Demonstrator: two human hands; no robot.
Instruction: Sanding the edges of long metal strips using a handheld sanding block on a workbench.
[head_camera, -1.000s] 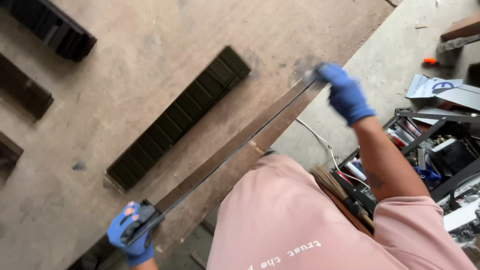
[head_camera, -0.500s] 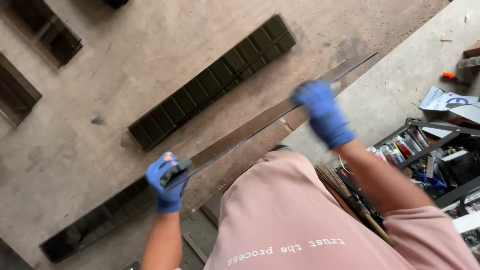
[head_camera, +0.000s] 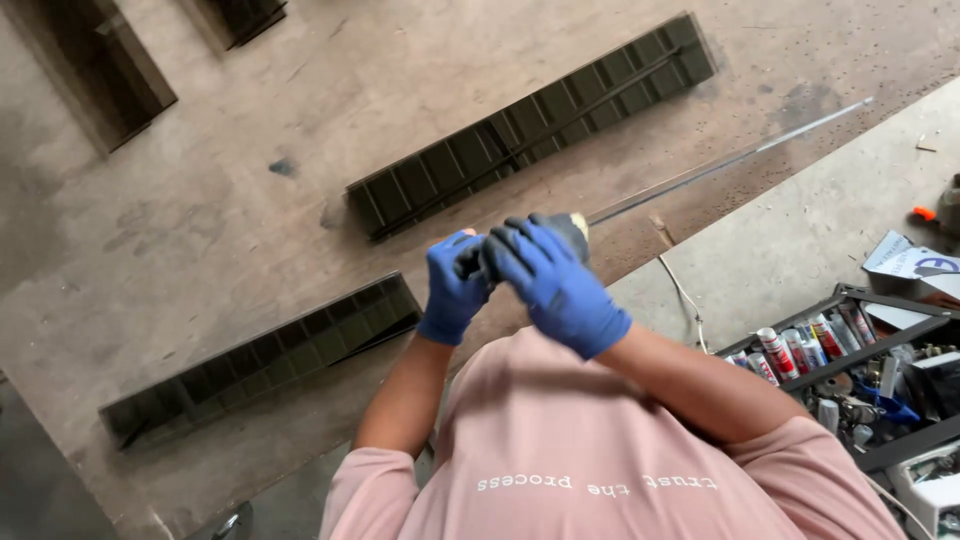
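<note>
The tape measure (head_camera: 560, 228) is being gripped in front of the chest by both gloved hands, left hand (head_camera: 455, 283) and right hand (head_camera: 555, 280) pressed together, so that its blade (head_camera: 730, 160) is being kept stretched along the concrete floor (head_camera: 200, 230).

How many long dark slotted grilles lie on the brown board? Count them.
2. One slotted grille lies above the hands, toward the upper right; the other grille lies lower left, beside the left hand. Dark shapes at the top edge may be more.

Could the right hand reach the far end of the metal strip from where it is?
Probably not without shifting: the right hand grips the near end beside the left hand, and the metal strip runs well away; nothing blocks it, though.
</note>
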